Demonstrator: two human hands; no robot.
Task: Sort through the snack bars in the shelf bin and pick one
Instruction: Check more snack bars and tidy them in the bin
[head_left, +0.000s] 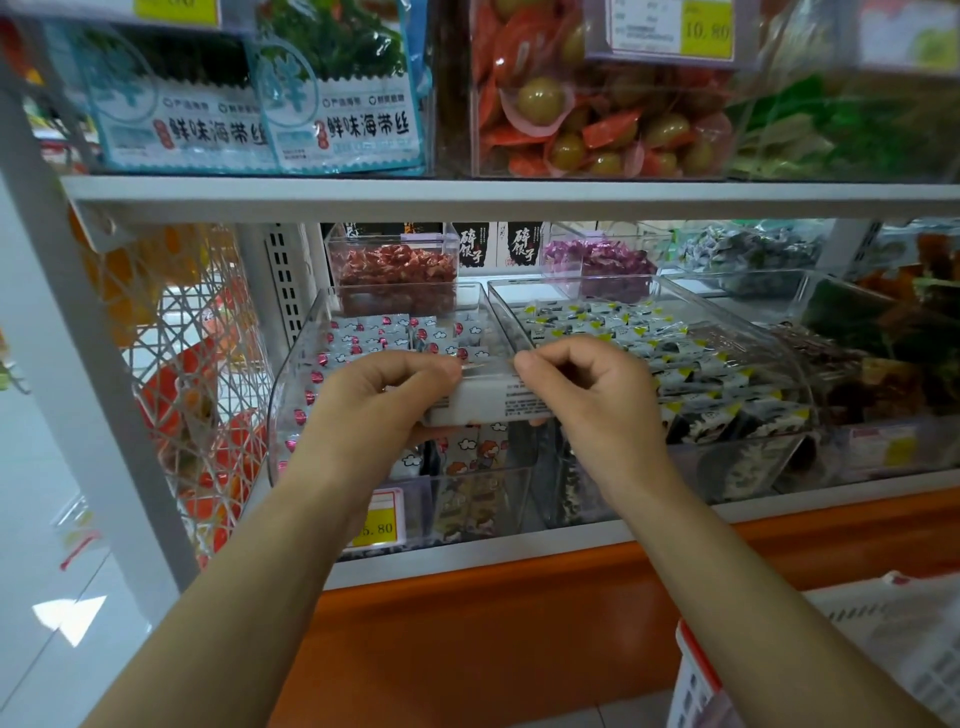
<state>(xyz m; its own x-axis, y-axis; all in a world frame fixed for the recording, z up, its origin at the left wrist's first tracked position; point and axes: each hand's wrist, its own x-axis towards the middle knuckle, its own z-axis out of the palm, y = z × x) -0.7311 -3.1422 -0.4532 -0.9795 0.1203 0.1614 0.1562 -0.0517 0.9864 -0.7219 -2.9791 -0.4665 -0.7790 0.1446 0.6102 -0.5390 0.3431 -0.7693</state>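
Your left fingers (415, 371) are curled in, thumb tip pressed to the upper left corner of one white snack bar (483, 402). Your right fingers (550, 358) are curled the same way and pinch its upper right corner. The bar spans the gap between your left hand (384, 400) and your right hand (587, 389), its printed face turned up toward you; its lower edge rests against your left palm. That is one bar held, with two hands on it.

The bar sits just above the front of the clear shelf bin (306, 364). Behind your knuckles the bin is packed with more bars in white wrappers with pink dots (374, 332), too many and too overlapped to count. Just to the right, touching wall to wall, a second clear bin (779, 364) holds bars with yellow-tipped black-and-white wrappers (613, 322), also beyond counting.

Behind the first bin stands one small clear box of red-wrapped sweets (395, 270); a heap of purple-wrapped sweets (597, 260) lies further right. One yellow price tag (378, 525) hangs on the front of the bin below your left wrist, partly hidden by it.

On the shelf above (467, 195) two blue seaweed packets (343, 93) stand side by side. Below the bins runs an orange panel (493, 623), and a white basket (727, 675) shows at lower right.
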